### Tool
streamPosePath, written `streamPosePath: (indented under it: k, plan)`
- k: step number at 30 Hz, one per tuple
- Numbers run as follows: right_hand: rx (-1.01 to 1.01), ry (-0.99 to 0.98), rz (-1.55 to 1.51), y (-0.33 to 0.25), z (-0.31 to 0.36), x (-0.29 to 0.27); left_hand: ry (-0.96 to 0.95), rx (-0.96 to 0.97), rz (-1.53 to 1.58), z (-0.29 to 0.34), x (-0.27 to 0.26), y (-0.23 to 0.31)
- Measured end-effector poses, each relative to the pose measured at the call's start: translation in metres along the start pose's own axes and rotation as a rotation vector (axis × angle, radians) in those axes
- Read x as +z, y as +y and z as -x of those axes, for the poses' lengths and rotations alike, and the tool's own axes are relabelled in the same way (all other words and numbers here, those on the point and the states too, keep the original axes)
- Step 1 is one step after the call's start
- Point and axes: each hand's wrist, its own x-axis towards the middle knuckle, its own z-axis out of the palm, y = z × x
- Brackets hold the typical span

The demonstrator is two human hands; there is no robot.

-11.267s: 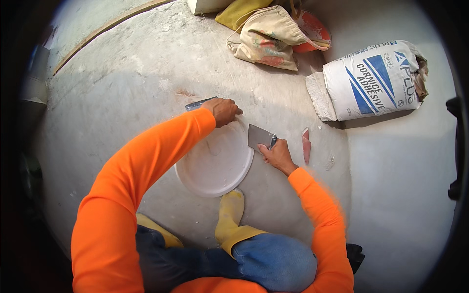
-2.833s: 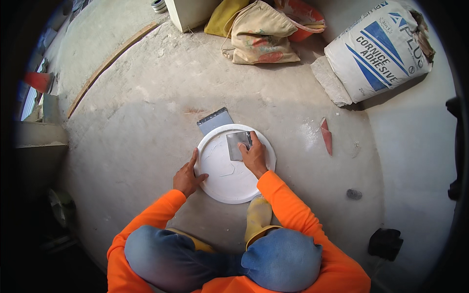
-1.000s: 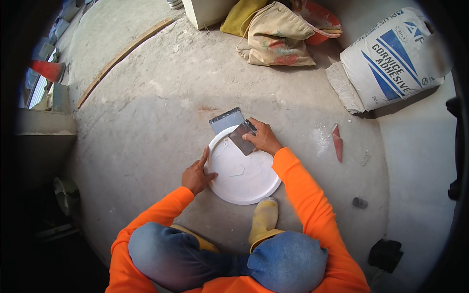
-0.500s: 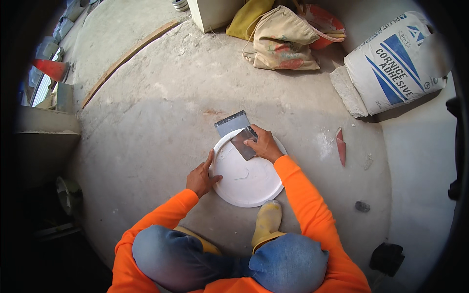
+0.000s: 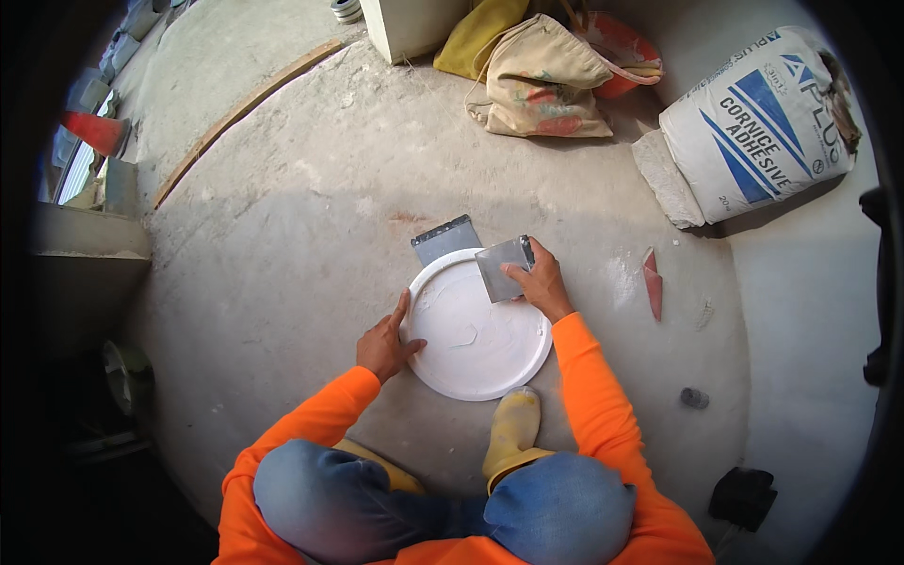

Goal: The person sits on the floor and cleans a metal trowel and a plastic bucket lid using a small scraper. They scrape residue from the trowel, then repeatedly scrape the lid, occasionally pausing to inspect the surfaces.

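A round white lid [image 5: 476,344] with a raised rim lies on the concrete floor in front of me, smeared with thin white paste. My left hand [image 5: 384,344] grips its left rim, thumb over the edge and fingers along the outside. In my right hand [image 5: 541,285] is a flat metal putty blade [image 5: 497,274] with a dark back edge, tilted above the lid's upper right part. Its thumb presses on the blade's face; the fingers behind are mostly hidden. A second putty blade [image 5: 444,240] lies at the lid's far edge, partly covered by the rim.
A white and blue powder bag [image 5: 753,132] leans at the right wall. Cloth bags [image 5: 541,80] and a red bucket [image 5: 617,56] sit at the back. A red scrap [image 5: 653,284] lies to the right. My yellow boot [image 5: 514,428] stands by the lid's near edge.
My right hand has moved right with the putty blade, from the lid's upper middle to its upper right edge, and turned the blade. The left hand keeps its hold on the rim.
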Motion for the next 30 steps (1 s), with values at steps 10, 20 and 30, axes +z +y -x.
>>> streamPosePath:
  k: [10, 20, 30]
  plan:
    - [-0.076, 0.124, 0.167, 0.027, 0.015, 0.048, 0.013, -0.014, 0.002, -0.002, 0.002, -0.001]
    - [-0.290, -0.108, 0.288, 0.028, 0.021, 0.051, 0.028, 0.035, 0.021, -0.003, 0.005, -0.004]
    - [-0.064, -0.061, 0.095, 0.029, 0.015, 0.068, 0.041, 0.039, -0.007, 0.001, 0.012, -0.010]
